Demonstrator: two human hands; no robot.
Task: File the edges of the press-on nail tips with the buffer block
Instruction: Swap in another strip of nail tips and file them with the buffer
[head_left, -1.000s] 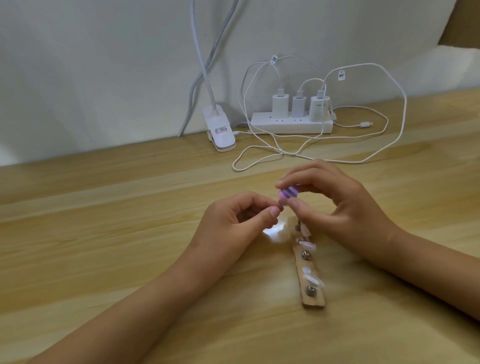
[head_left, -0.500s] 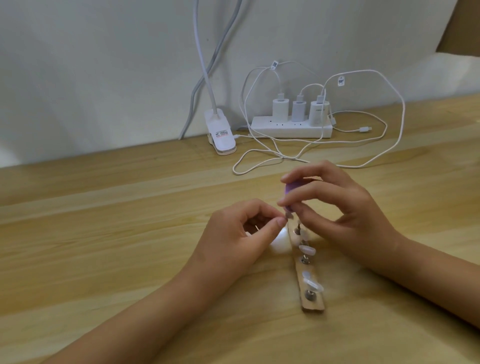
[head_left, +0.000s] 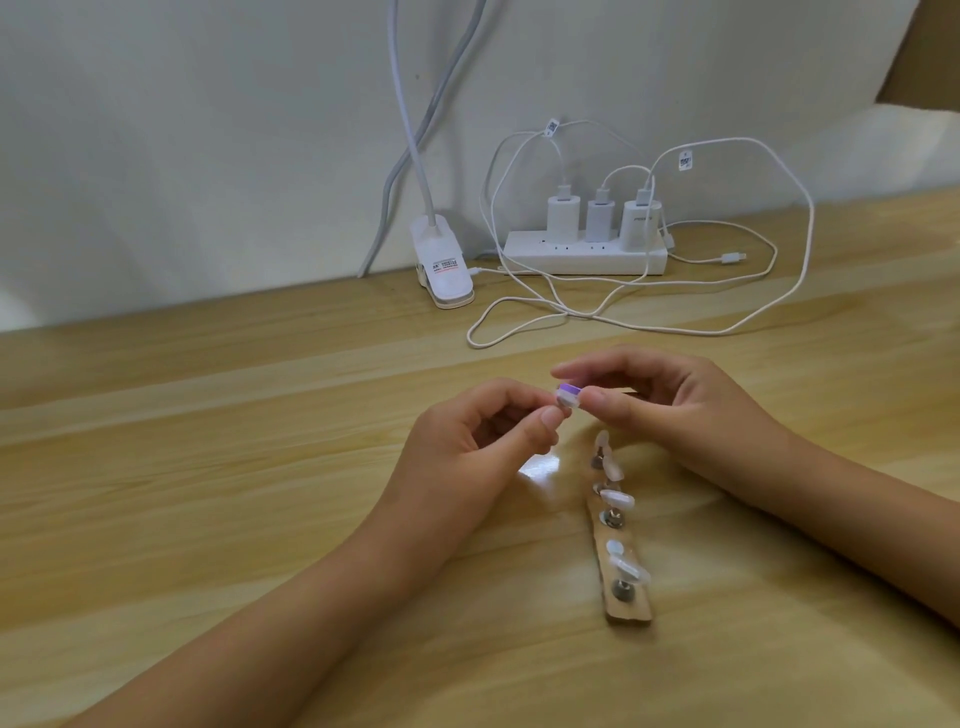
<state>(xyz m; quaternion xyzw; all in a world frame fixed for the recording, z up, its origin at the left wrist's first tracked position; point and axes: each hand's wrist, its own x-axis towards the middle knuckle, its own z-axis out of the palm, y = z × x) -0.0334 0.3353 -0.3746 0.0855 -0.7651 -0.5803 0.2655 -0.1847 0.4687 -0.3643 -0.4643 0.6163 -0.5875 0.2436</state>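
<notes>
Both hands are meeting above the middle of the wooden table (head_left: 218, 467), fingertips nearly touching. The right hand (head_left: 691, 410) is pinching the small purple-topped buffer block (head_left: 570, 388) between its forefinger and thumb, with the other fingers curled behind. The left hand (head_left: 467, 447) is curling its fingers in, and its thumb and forefinger are closing on a pale nail tip (head_left: 565, 401) pressed right against the underside of the block. Where one ends and the other begins is hard to tell from here.

Just nearer than the hands, a little to the right, a cardboard strip (head_left: 626, 610) is lying flat on the table, running from far to near. The other nail tips (head_left: 616, 499) are sitting on small metal studs along it.

Far back against the white wall, a power strip (head_left: 582, 258) is carrying three chargers (head_left: 562, 214), and white cables (head_left: 613, 317) are looping over the table in front of it. To its left a clip lamp base (head_left: 444, 267) is resting at the table's far edge.
</notes>
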